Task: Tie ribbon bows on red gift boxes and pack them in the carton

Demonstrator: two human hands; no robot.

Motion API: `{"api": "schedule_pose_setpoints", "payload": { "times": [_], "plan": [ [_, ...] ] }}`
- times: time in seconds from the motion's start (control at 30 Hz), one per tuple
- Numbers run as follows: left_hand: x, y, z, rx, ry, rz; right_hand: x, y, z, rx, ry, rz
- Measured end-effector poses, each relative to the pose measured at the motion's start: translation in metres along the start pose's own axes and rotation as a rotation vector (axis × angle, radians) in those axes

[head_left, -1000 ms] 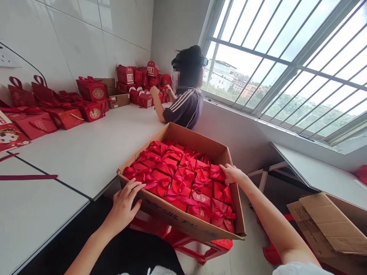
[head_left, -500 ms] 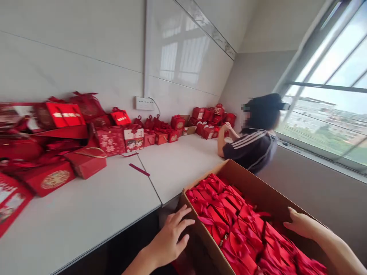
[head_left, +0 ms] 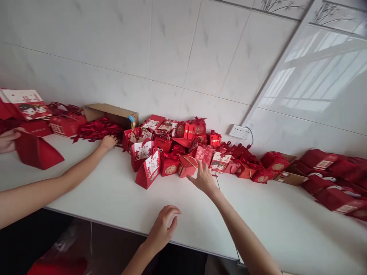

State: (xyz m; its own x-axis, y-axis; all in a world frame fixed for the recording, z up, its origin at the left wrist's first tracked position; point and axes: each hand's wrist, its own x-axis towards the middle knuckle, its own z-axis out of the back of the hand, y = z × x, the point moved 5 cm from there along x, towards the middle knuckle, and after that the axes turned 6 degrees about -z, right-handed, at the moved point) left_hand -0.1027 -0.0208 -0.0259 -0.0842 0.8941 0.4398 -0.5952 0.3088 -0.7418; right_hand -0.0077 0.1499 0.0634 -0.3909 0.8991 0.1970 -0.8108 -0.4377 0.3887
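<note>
White tabletop point(head_left: 275, 217) now lies before both hands; half a second ago they were at the big packed carton, which has since left the view; nearest, the left hand point(head_left: 164, 227) is by the table's front edge, fingers loosely curled, thumb apart, with nothing visible in its hold; beyond it the right hand point(head_left: 204, 180) has come to the rope-handled box point(head_left: 184, 169), fingers bent and parted; its tips are at the gold cord, though I cannot tell whether they touch or hook it. That red box sits tilted at the front of the heap of gift boxes point(head_left: 183, 131), just right of the gold-emblem box point(head_left: 169, 169); the work in hand, I judge, has shifted from carton to table. Off to the left a co-worker's hand point(head_left: 108, 142) is at a ribbon pile point(head_left: 99, 128); another hand point(head_left: 8, 141) holds a red tent-shaped box point(head_left: 40, 154); behind stand a cardboard box point(head_left: 110, 110) and the tiled wall point(head_left: 172, 46).
</note>
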Motion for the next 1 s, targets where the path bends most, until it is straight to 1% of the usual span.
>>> {"api": "schedule_pose_setpoints", "payload": {
  "times": [0.03,0.07,0.1,0.17,0.2,0.23,0.33,0.37,0.43,0.5,0.57,0.6,0.63,0.67,0.7,0.77,0.8,0.83,0.87,0.9,0.93,0.97,1.0],
  "plan": [
    [-0.002,0.007,0.003,-0.007,-0.041,0.040,0.014,0.009,-0.011,-0.030,-0.039,-0.053],
    [-0.004,0.012,0.005,-0.014,-0.067,0.064,0.024,0.019,-0.021,-0.049,-0.065,-0.064],
    [-0.006,0.014,0.005,-0.020,-0.079,0.069,0.031,0.031,-0.030,-0.057,-0.083,-0.031],
    [-0.007,0.012,0.001,-0.023,-0.064,0.037,0.039,0.055,-0.045,-0.070,-0.095,0.079],
    [-0.007,0.009,-0.001,-0.018,-0.044,0.016,0.040,0.066,-0.051,-0.083,-0.092,0.102],
    [-0.007,0.007,-0.003,-0.009,-0.023,0.001,0.042,0.074,-0.056,-0.101,-0.088,0.085],
    [-0.006,0.003,-0.007,0.028,0.030,-0.009,0.049,0.089,-0.069,-0.140,-0.065,-0.062],
    [-0.006,0.002,-0.008,0.037,0.038,-0.008,0.051,0.093,-0.072,-0.138,-0.060,-0.088],
    [-0.006,0.002,-0.008,0.043,0.043,-0.009,0.055,0.100,-0.081,-0.113,-0.032,-0.098],
    [-0.006,0.003,-0.008,0.035,0.039,-0.015,0.054,0.102,-0.087,-0.069,-0.006,-0.108],
    [-0.007,0.005,-0.006,0.002,0.021,-0.013,0.047,0.096,-0.086,-0.012,0.009,-0.101],
    [-0.008,0.006,-0.004,-0.029,-0.003,-0.009,0.042,0.090,-0.083,0.019,0.022,-0.066],
    [-0.010,0.008,-0.001,-0.069,-0.044,0.001,0.034,0.083,-0.078,0.053,0.057,0.000],
    [-0.012,0.010,0.003,-0.113,-0.107,0.016,0.025,0.075,-0.072,0.095,0.122,0.092],
    [-0.015,0.013,0.009,-0.157,-0.194,0.033,0.015,0.065,-0.064,0.140,0.214,0.193],
    [-0.022,0.018,0.021,-0.229,-0.398,0.084,-0.011,0.038,-0.047,0.222,0.438,0.364],
    [-0.025,0.021,0.028,-0.255,-0.503,0.109,-0.024,0.023,-0.037,0.241,0.521,0.408],
    [-0.026,0.023,0.033,-0.279,-0.593,0.123,-0.036,0.007,-0.027,0.249,0.552,0.416],
    [-0.026,0.025,0.038,-0.303,-0.667,0.127,-0.046,-0.008,-0.016,0.248,0.518,0.385],
    [-0.023,0.026,0.042,-0.326,-0.716,0.128,-0.054,-0.023,-0.005,0.248,0.428,0.319],
    [-0.018,0.027,0.044,-0.345,-0.736,0.134,-0.062,-0.036,0.005,0.258,0.302,0.216],
    [-0.011,0.028,0.046,-0.353,-0.719,0.156,-0.071,-0.048,0.015,0.278,0.172,0.088],
    [-0.002,0.028,0.045,-0.350,-0.662,0.198,-0.081,-0.056,0.022,0.310,0.075,-0.043]
  ]
}}
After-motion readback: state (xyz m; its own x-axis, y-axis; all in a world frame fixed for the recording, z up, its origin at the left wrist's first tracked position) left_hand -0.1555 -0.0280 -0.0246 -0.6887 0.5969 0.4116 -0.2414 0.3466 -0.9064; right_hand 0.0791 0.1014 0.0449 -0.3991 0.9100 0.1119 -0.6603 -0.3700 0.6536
